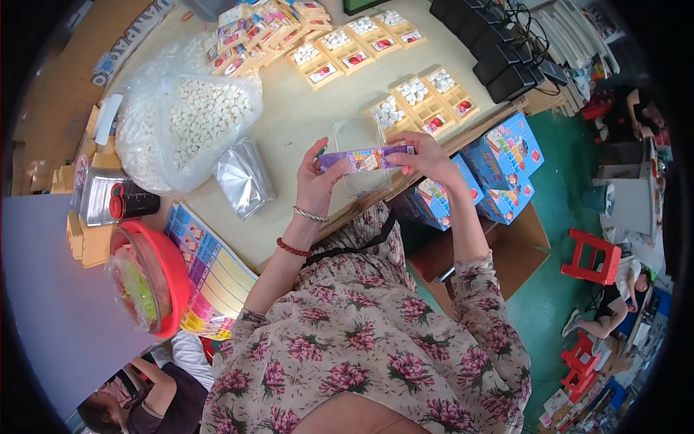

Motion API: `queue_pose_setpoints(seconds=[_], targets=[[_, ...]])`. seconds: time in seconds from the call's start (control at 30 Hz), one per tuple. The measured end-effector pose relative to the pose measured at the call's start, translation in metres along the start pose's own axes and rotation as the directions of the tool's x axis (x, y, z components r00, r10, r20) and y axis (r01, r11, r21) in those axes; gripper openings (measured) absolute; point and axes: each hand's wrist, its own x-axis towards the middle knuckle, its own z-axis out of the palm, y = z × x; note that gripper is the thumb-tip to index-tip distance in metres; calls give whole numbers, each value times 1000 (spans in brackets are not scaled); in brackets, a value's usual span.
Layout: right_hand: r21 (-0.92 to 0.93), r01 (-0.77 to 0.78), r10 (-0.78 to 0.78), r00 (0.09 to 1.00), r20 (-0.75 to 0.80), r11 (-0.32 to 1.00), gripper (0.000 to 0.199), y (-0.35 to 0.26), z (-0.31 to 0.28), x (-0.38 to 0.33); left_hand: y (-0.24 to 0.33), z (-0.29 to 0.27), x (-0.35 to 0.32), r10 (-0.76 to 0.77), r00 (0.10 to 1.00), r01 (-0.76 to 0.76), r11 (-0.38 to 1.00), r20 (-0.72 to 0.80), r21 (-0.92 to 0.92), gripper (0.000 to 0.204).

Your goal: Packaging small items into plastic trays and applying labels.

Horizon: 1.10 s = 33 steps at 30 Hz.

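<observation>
Between my two hands I hold a narrow purple printed card strip (363,160) level above the table's front edge. My left hand (316,179) pinches its left end, and my right hand (428,158) grips the right end. Just behind and below the strip is a clear plastic sleeve or box (354,132); whether my fingers touch it I cannot tell. Beyond my right hand stand pale yellow compartment trays (413,103) with white pieces and small strawberry-printed cards. More such trays (351,45) form a row farther back.
On the left lie a large clear bag of white pieces (206,119), a stack of silvery film sleeves (246,179), a red basin (173,267) and a printed sheet (210,275). Blue boxes (506,155) stand below right, by an open carton (524,242). Black devices (499,61) line the far right.
</observation>
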Motion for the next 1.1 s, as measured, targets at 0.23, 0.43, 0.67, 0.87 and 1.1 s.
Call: queue_pose_setpoints(seconds=[0.23, 0.43, 0.67, 0.87, 1.1], targets=[[46, -33, 31, 998, 52, 998, 22, 5, -21, 8, -4, 15, 12, -76, 994, 80, 995, 74, -58, 56], [-306, -32, 50, 997, 53, 952, 20, 2, -71, 45, -37, 48, 39, -144, 989, 145, 988, -30, 56, 54], [-722, 9, 49, 997, 59, 692, 25, 5, -88, 93, -80, 57, 68, -66, 982, 93, 984, -176, 154, 47], [-759, -61, 1, 997, -79, 648, 21, 1, -56, 77, -76, 47, 60, -22, 983, 37, 996, -181, 81, 57], [-612, -36, 93, 994, 61, 790, 30, 20, -35, 81, -54, 16, 59, -37, 969, 65, 992, -245, 109, 70]])
